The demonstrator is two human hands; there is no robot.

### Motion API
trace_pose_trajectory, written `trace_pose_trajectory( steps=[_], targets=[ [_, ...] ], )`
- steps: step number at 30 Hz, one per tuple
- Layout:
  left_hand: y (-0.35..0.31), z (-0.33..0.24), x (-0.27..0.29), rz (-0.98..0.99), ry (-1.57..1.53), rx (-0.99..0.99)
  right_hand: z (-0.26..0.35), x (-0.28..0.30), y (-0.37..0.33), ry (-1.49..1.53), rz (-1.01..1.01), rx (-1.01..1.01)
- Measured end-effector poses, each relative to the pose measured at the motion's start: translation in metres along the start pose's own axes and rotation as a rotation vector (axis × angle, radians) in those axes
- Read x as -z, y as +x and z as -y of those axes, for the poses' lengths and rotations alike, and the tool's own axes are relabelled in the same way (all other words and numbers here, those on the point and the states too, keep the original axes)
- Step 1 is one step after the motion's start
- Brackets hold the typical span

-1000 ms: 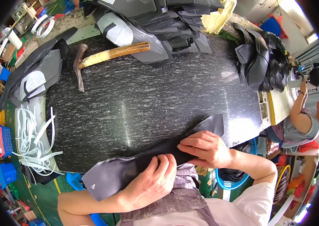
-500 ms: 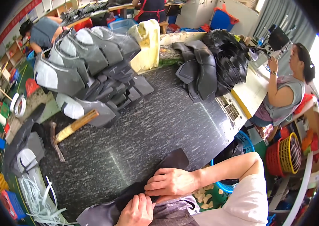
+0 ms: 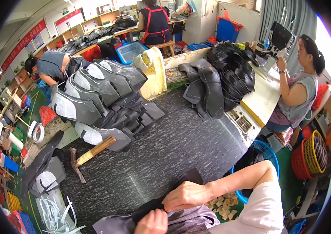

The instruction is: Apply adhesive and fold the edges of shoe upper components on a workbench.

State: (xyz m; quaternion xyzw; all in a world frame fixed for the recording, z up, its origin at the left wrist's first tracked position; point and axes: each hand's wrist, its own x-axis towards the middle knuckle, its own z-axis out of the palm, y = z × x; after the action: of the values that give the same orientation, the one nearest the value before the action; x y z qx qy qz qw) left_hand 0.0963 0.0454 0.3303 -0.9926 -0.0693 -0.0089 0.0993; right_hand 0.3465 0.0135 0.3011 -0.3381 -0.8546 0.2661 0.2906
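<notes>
Both hands work on a long, dark, leather-like piece (image 3: 192, 177) at the table's near edge. Its far end lies on the tabletop, while the greyish near-left end (image 3: 113, 225) reaches toward my lap. My right hand (image 3: 187, 196) is closed on the middle of the piece, knuckles up and fingertips hidden. Just left of it and nearer to me, my left hand (image 3: 152, 223) grips the same piece with curled fingers, partly cut off by the lower edge. A wooden-handled hammer (image 3: 96, 150) lies farther left, out of reach of both hands.
Stacked grey-black cut pieces (image 3: 91, 91) and a yellow foam-like block (image 3: 153, 74) stand beyond the hammer. More black pieces (image 3: 212, 85) lie at the far right, near a seated co-worker (image 3: 300, 85). White strips (image 3: 54, 216) hang at the left edge. A blue basket (image 3: 267, 150) stands by my right arm.
The whole view has shifted, so the table's things sit lower and further right. My right hand's fingers are more curled under now; both hands stay on the dark piece.
</notes>
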Motion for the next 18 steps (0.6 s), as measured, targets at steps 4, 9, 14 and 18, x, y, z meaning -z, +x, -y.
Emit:
trace_pose_trajectory(
  steps=[4,9,14,18],
  targets=[
    [-0.016,-0.014,0.011,-0.013,0.279,-0.118,0.009,-0.002,-0.001,-0.284,-0.032,0.221],
    [-0.021,-0.006,-0.002,-0.145,-0.078,-0.024,0.020,0.012,-0.008,-0.614,0.033,0.254],
    [-0.016,0.009,-0.003,-0.468,-0.396,0.101,0.011,0.043,0.007,-0.762,-0.094,0.286],
    [-0.037,0.065,0.035,-0.734,0.029,0.235,-0.039,0.129,-0.040,-0.639,-0.791,-0.223]
  ],
)
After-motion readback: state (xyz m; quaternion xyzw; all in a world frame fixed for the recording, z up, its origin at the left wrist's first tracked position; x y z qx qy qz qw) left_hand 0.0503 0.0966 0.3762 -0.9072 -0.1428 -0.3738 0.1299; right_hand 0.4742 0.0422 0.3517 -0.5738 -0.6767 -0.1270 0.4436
